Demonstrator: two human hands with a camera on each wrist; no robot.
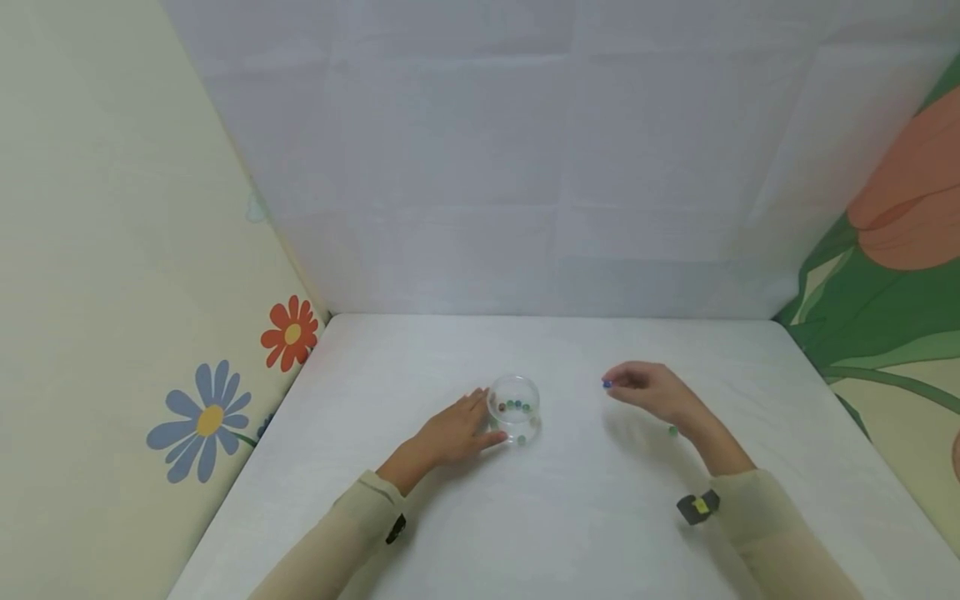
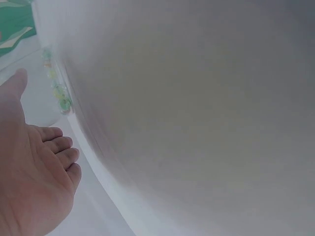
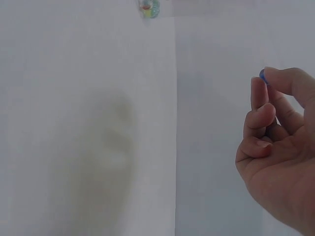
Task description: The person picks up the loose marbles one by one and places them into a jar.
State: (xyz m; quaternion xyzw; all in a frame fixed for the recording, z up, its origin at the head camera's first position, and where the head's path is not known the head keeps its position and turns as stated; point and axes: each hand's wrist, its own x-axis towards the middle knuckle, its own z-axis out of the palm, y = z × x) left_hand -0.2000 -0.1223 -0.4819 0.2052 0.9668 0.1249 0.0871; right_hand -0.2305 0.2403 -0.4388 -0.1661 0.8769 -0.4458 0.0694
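Between the thumb and fingertips of my right hand (image 1: 651, 390) a small blue marble (image 1: 607, 384) is pinched, held above the table to the right of a clear round container (image 1: 513, 398). In the right wrist view the same blue marble (image 3: 263, 75) shows at the fingertips. My left hand (image 1: 454, 432) lies beside the container with its fingers fairly straight and the thumb spread at its front. Several glass marbles (image 1: 517, 405) in green, blue and reddish tones are in the container. The left wrist view shows the left hand (image 2: 42, 167) palm-on, near the marbles (image 2: 61, 97) at the container's bottom.
A single green marble (image 1: 672, 431) lies on the white table (image 1: 570, 517) by my right wrist. White cloth (image 1: 465, 167) hangs behind the table's back edge. Flower-patterned panels (image 1: 97, 275) stand at the left and right sides.
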